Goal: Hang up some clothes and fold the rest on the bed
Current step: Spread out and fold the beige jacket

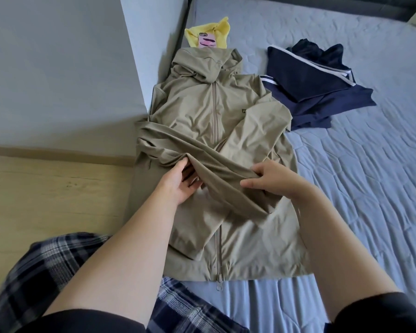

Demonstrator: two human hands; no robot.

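Khaki jacket (197, 109) lies on bed (358, 164), one sleeve (221, 169) pinched in two grips: left hand (178, 183), right hand (276, 181).

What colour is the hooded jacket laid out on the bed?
The hooded jacket is plain khaki-tan, zipper matching; seen best in the head view.

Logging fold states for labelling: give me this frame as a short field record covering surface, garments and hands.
surface: blue-grey quilted bed
main garment: beige hooded zip-up jacket, flat, front up, zipped
fold state: one sleeve drawn across the front; other sleeve folded in diagonally
left hand: grips the crossed sleeve
right hand: pinches the same sleeve near its end
other clothes: navy white-striped garments, piled beside the jacket
beyond hood: yellow cloth with a pink phone on it
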